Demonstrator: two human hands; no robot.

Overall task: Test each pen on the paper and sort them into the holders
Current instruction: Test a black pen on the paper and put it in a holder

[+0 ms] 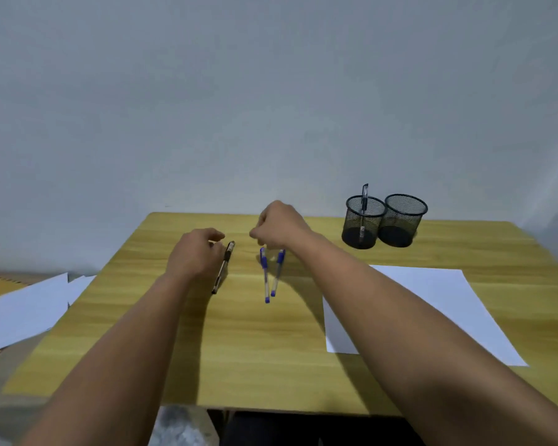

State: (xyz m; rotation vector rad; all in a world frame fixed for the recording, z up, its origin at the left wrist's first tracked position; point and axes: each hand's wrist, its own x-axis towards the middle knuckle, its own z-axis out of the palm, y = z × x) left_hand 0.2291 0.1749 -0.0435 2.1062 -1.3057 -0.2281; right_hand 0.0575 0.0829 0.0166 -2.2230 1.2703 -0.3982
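Note:
Two blue-capped pens (266, 278) lie side by side mid-table, tips toward me. My right hand (279, 225) hovers over their far ends, its fingers curled down and pinching at the caps. A black pen (223, 267) lies to their left. My left hand (195, 252) rests right beside it with loosely curled fingers; no grip on the pen shows. A white sheet of paper (432, 294) lies at the right, partly under my right forearm. Two black mesh holders stand at the back right: the left holder (363, 222) has one pen in it, the right holder (403, 220) looks empty.
The wooden table (255, 349) ends against a plain wall at the back. Loose white sheets (23, 310) lie on a lower surface off the table's left edge. The table's front edge is near my body.

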